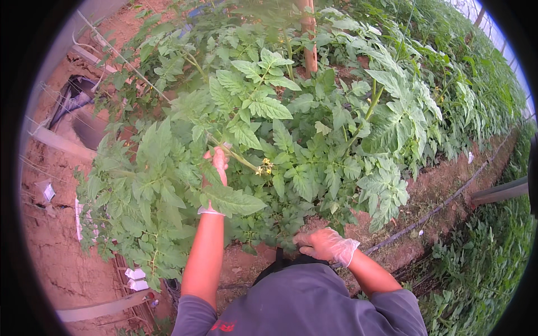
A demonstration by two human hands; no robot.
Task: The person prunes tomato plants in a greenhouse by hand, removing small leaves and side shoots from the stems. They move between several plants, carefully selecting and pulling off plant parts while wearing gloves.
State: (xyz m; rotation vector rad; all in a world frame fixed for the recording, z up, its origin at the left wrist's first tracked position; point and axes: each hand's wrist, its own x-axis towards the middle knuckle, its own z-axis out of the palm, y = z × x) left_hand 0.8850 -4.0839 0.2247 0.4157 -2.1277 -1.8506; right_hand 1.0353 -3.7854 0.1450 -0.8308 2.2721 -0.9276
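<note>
Tomato plants with broad green leaves fill the space before me. My left hand [217, 164], in a clear plastic glove, reaches up among the leaves, its fingers curled at a slanting tomato stem [241, 159]. Leaves cover part of that hand and wrist. Just past the stem's lower end sits a cluster of yellow tomato flowers [265, 166]. My right hand [320, 244], also gloved, is low in front of my waist, beside the bottom leaves [252, 229]. Its fingertips blend into the foliage, so whether it grips anything is unclear.
A wooden post [309, 38] rises among the plants. On the right, a dark hose [437, 210] runs along the soil, near a bar [500, 191]. Strung wire [126, 61], a white plastic crate [79, 220] and small white boxes [136, 279] are on the left.
</note>
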